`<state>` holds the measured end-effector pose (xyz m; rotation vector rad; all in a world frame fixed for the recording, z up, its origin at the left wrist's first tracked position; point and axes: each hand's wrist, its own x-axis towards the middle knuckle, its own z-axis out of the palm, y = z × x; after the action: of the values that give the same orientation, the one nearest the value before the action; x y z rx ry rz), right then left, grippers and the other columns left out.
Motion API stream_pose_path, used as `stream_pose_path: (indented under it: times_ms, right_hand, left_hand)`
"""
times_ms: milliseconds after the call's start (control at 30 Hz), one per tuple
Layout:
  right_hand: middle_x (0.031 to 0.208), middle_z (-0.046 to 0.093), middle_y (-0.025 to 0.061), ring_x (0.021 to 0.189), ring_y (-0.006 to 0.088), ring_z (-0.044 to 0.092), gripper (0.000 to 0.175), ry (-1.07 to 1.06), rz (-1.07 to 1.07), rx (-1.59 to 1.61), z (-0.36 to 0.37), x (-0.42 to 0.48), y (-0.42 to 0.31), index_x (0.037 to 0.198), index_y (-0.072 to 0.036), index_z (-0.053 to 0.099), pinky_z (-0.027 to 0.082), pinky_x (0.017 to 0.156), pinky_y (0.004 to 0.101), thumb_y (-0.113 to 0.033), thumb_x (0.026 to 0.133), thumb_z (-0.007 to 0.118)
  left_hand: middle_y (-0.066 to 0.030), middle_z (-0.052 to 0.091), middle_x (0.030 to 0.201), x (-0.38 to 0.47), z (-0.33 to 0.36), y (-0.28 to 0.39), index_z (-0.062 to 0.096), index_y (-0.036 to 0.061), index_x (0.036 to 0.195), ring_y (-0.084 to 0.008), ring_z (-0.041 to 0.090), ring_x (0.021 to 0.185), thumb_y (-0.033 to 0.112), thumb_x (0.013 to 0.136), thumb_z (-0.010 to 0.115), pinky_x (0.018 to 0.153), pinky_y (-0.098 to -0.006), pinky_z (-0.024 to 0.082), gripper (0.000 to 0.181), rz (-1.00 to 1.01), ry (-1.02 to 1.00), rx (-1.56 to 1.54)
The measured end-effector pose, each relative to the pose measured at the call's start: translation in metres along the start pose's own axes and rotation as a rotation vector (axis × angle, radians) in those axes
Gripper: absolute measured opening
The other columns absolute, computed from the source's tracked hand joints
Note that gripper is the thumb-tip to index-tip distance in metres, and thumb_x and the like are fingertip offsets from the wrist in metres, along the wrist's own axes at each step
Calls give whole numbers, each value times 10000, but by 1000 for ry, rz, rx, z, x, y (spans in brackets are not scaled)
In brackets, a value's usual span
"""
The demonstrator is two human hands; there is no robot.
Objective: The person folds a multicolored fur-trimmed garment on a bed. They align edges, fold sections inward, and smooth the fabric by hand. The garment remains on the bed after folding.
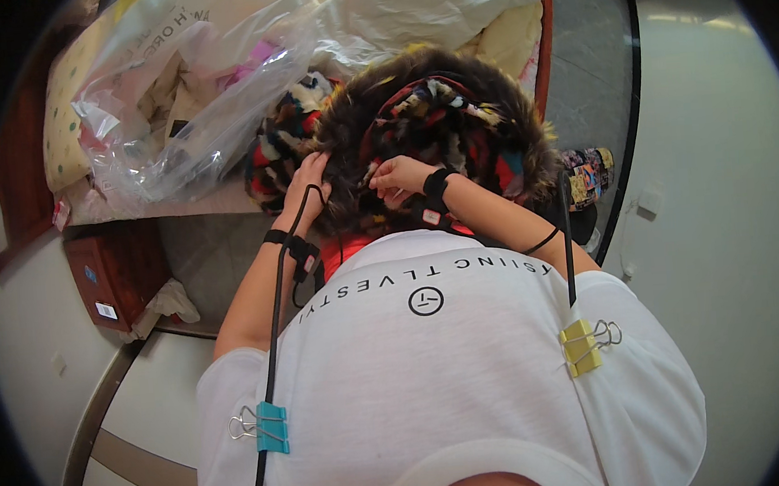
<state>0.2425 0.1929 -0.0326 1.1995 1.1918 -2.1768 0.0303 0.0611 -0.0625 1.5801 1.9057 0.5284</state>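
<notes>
A multicoloured patchwork fur garment [446, 130] with a brown fur trim [411, 69] lies bunched before me, partly over my lap and partly on the bed. My left hand [305, 184] grips it at the left, its fingertips sunk in the dark fur. Close to the middle, my right hand [404, 175] pinches a bit of the garment between thumb and forefinger. What exactly lies under those fingertips is too small to tell. Both wrists wear black straps with small devices and cables.
A large clear plastic bag [218, 113] with cloth items inside lies on the bed [163, 208], left of the garment. A whitish sheet of plastic [427, 3] spreads behind. A brown wooden cabinet [111, 279] stands low at the left, a white wall [708, 153] at the right.
</notes>
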Motion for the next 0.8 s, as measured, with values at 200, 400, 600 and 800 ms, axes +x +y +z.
stream_pose_path:
  times_ms: [200, 400, 600, 800]
  right_hand:
    - [787, 658, 62, 686, 147, 648, 181, 161, -239, -246, 20, 4, 3, 991, -34, 646, 526, 603, 286, -197, 913, 632]
    - [855, 683, 130, 776, 276, 669, 220, 412, -492, -897, 17, 2, 7, 1025, -72, 645, 524, 719, 366, -235, 881, 623]
    - [848, 684, 139, 813, 293, 664, 253, 358, -391, -919, 9, -6, 4, 967, -77, 682, 510, 732, 378, -309, 878, 628]
    - [818, 685, 124, 802, 288, 664, 256, 371, -337, -889, 11, -4, 3, 958, -60, 692, 509, 722, 369, -299, 889, 629]
  left_hand:
    - [-153, 546, 1227, 5, -16, 6, 545, 66, 1223, -359, 532, 1118, -24, 752, 536, 953, -431, 444, 480, 12, 353, 50]
    - [-146, 633, 1073, 14, -10, 49, 589, 54, 1140, -327, 608, 994, 31, 836, 522, 867, -419, 493, 312, 78, -90, -396]
    - [-127, 587, 1072, 13, -3, 40, 621, 138, 1160, -329, 577, 1037, 286, 839, 646, 861, -425, 498, 354, -4, 41, 268]
    - [-156, 544, 1204, 6, -4, 38, 594, 99, 1196, -348, 547, 1107, 354, 849, 639, 902, -442, 483, 432, -192, -80, 95]
